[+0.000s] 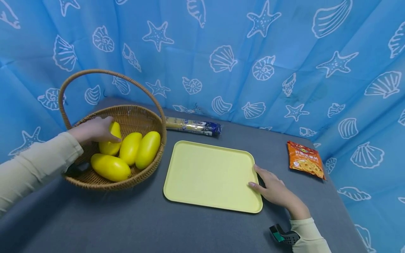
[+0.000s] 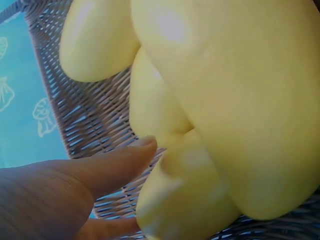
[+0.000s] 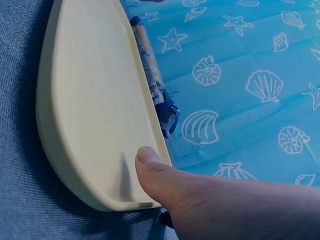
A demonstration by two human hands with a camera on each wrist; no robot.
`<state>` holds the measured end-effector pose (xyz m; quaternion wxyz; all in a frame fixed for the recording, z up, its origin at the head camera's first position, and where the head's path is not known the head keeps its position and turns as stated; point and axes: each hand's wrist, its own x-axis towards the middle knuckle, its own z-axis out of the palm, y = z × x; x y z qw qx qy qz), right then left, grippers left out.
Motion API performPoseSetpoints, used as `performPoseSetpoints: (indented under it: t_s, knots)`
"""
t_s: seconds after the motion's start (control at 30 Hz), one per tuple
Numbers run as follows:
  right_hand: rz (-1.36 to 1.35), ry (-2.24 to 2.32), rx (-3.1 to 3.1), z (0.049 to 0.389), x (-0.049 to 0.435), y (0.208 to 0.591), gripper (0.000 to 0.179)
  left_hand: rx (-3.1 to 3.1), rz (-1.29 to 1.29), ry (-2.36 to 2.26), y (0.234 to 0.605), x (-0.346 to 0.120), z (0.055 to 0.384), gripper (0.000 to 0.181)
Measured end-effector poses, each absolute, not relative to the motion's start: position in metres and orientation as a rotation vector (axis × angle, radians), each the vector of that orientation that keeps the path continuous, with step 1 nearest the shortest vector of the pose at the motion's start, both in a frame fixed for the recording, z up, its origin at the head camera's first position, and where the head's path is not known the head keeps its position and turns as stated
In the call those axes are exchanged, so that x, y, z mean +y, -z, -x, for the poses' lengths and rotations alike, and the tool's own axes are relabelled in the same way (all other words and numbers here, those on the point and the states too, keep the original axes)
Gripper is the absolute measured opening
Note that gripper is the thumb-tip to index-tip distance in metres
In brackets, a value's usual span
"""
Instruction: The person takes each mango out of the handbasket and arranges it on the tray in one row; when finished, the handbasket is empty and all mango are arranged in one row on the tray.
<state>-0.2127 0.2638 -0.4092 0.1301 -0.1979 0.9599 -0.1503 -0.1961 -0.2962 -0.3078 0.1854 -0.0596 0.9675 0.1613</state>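
Observation:
A wicker basket (image 1: pixel 139 182) with a tall arched handle holds several smooth yellow mangoes. My left hand (image 1: pixel 95 130) reaches inside and grips the rear left mango (image 1: pixel 109 148), its thumb across the near side. In the left wrist view the thumb (image 2: pixel 122 167) lies by the top of that mango (image 2: pixel 185 205), and one finger touches its lower edge. A pale yellow rectangular tray (image 1: pixel 212 175) lies flat to the right of the basket. My right hand (image 1: pixel 274 186) holds the tray's right edge, thumb over the rim and fingers along the outside.
A long clear packet with a blue end (image 1: pixel 193 126) lies behind the tray, next to the basket. An orange snack bag (image 1: pixel 305 160) lies at the far right of the grey-covered table (image 1: pixel 190 228). A blue curtain (image 1: pixel 202 52) with white shells hangs behind.

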Motion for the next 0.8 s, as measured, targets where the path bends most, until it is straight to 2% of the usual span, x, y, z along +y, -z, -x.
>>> performPoseSetpoints:
  t_s: [0.4, 0.8]
  knots:
    - [0.592, 0.43, 2.797, 0.2119, 0.2626, 0.4099, 0.087, 2.727, 0.255, -0.487, 0.3155, -0.2934, 0.1987, 0.1]
    - [0.588, 0.433, 2.789, 0.211, 0.2645, 0.4091, 0.09, 2.707, 0.195, -0.549, 0.3123, -0.295, 0.2002, 0.095]
